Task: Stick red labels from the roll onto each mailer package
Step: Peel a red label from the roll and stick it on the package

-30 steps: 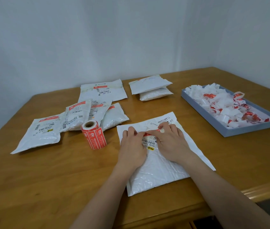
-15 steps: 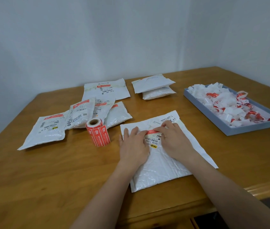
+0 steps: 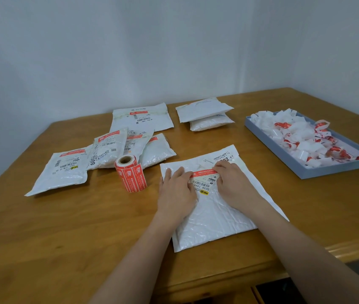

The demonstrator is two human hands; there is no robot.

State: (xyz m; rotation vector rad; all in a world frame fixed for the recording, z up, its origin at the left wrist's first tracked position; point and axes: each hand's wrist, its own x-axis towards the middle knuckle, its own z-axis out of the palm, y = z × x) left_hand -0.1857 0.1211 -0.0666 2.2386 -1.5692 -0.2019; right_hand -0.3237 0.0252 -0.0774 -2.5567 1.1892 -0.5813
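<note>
A large white bubble mailer [image 3: 213, 218] lies flat on the wooden table [image 3: 86, 238] in front of me. A red label [image 3: 203, 172] lies across the top of its shipping label. My left hand [image 3: 177, 191] rests flat on the mailer with fingertips on the red label's left end. My right hand [image 3: 232, 183] presses its fingers on the label's right end. The roll of red labels [image 3: 130, 173] stands upright just left of the mailer, apart from both hands.
Several white mailers bearing red labels [image 3: 106, 150] lie spread to the left and back. Two stacked mailers [image 3: 205, 116] sit at the back centre. A blue tray [image 3: 336, 170] of crumpled label backing stands at the right. The table's front edge is near.
My hands have slid apart along the red label, exposing more of it between them. The view has shifted slightly.
</note>
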